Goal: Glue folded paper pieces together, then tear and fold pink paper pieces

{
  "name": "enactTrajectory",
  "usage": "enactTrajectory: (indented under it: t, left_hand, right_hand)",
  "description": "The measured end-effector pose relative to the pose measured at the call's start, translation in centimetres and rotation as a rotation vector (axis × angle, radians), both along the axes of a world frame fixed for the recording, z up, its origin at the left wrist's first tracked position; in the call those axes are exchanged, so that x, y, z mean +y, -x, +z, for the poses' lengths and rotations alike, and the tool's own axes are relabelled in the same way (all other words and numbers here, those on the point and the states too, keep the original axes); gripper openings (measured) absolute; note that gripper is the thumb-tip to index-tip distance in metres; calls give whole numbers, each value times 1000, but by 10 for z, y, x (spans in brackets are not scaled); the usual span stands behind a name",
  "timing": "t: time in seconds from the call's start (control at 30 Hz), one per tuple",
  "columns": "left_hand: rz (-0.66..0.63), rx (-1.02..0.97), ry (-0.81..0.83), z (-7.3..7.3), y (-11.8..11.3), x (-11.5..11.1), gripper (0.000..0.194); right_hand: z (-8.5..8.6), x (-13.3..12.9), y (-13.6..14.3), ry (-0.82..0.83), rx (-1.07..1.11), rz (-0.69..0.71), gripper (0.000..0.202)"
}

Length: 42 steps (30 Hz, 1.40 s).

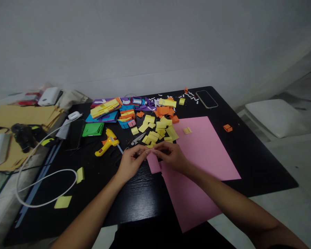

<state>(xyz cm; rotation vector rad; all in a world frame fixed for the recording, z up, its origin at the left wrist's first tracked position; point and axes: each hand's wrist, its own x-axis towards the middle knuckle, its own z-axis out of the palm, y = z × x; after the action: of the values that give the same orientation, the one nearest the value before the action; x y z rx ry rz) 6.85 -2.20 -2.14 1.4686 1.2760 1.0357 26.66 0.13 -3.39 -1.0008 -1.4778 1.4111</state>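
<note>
As I look down through the head camera, the left hand [133, 160] and right hand [172, 157] meet near the centre of the frame, forearms reaching in from the lower corners, fingers curled and thumbs angled inward. Both pinch the upper end of a small pink paper strip [153, 163], one on each side. I see it as narrow and flat-faced, its lower end hanging toward me, just beside the large pink sheets [204, 148] at centre right. Yellow paper pieces [155, 133] crowd right above the fingertips, with scissors [138, 139] and a yellow glue gun [107, 142] to their left. Bare black tabletop [134, 202] lies below the hands; its right edge slants toward the lower right.
</note>
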Motion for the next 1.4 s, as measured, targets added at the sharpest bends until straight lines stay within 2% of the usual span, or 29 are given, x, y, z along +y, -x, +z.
enactTrajectory:
  t: [0.43, 0.67, 0.87, 1.03, 1.17, 1.4]
  left_hand:
    - [20, 4, -23, 0, -2, 1, 24]
    - [92, 27, -55, 1, -1, 1, 26]
    - [41, 72, -40, -1, -2, 2, 28]
    - [187, -37, -63, 4, 3, 7, 28]
    - [321, -119, -102, 8, 10, 12, 30]
    - [392, -112, -148, 7, 9, 10, 34]
  right_hand:
    - [-3, 0, 0, 3, -33, 17, 26]
    - [-2, -2, 1, -30, -100, 126, 23]
    - [-2, -3, 1, -41, -137, 138, 22]
    - [-3, -4, 3, -23, -73, 123, 20]
    - [-4, -6, 4, -47, 9, 75, 26]
    - [-2, -8, 3, -157, -124, 84, 22]
